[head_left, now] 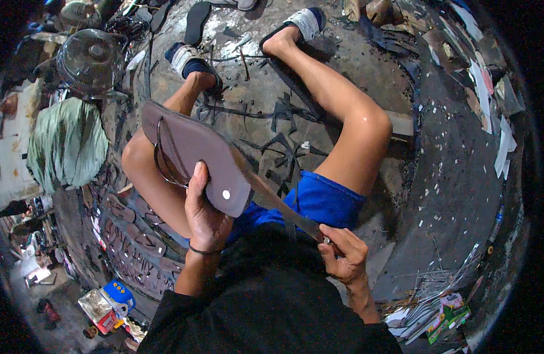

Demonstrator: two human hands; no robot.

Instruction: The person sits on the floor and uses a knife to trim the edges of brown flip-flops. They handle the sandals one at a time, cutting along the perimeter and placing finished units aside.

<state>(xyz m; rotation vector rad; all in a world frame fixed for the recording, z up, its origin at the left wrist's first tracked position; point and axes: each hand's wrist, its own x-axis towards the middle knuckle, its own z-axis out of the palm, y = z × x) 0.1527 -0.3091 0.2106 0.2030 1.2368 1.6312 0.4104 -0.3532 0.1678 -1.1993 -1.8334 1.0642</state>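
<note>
My left hand (pixel 202 215) grips a brown flip-flop sandal (pixel 195 138) near its heel, thumb on the footbed and the other fingers hidden beneath. Thin dark straps (pixel 160 147) loop over the sandal, and a small white round spot (pixel 226 194) shows at the heel. On the right, my right hand (pixel 344 253) is closed, pinching the dark lower end of a long narrow brown piece (pixel 273 202). That piece runs up along the sandal's right edge. Whether it is a blade or a cut strip, I cannot tell.
Dark offcuts (pixel 280 147) litter the floor between my legs. Several sandals (pixel 133 236) lie to the left, below a green cloth-like bundle (pixel 68 141) and a fan (pixel 92 62). Thin metallic-looking strips (pixel 419 318) and a green packet (pixel 452 315) sit at lower right; a blue box (pixel 118 295) stands lower left.
</note>
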